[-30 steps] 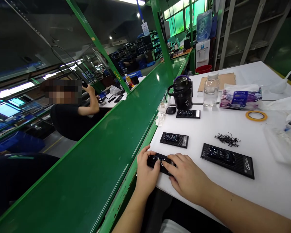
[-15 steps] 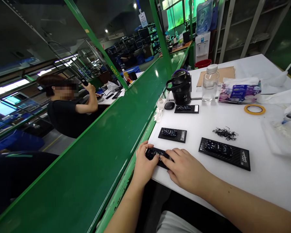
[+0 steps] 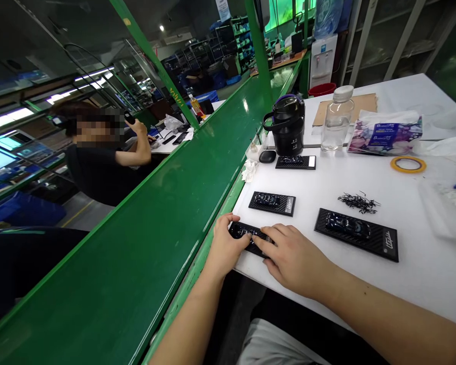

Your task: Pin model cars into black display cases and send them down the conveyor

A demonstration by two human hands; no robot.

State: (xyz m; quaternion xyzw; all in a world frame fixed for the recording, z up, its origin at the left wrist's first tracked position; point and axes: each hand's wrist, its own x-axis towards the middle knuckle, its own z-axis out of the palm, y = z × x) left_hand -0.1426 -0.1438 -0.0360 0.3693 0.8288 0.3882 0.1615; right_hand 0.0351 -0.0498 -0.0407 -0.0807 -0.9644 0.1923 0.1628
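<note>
A small dark model car point(image 3: 246, 231) on a black base lies at the near table edge, partly covered by both hands. My left hand point(image 3: 225, 245) holds it, thumb at the near side and fingers curled around its left end. From the right, my right hand point(image 3: 291, 256) grips it, its fingertips on the car beside the left thumb. Behind them rests another model car point(image 3: 268, 199) on a patterned black base. To the right sits a larger-looking base with a model car point(image 3: 347, 225) and silvery lettering. A pile of thin black strips point(image 3: 359, 203) lies behind that one.
Further back are a third mounted car point(image 3: 292, 159), a black jug point(image 3: 288, 126), a clear bottle point(image 3: 336, 121), a tissue pack point(image 3: 385, 134) and yellow tape point(image 3: 408, 163). A green conveyor point(image 3: 167, 223) runs along the left. Beyond it sits a co-worker point(image 3: 99, 167).
The view has tilted and shifted slightly, so the table things appear a little higher. Both hands stay on the same model car with almost the same hold.
</note>
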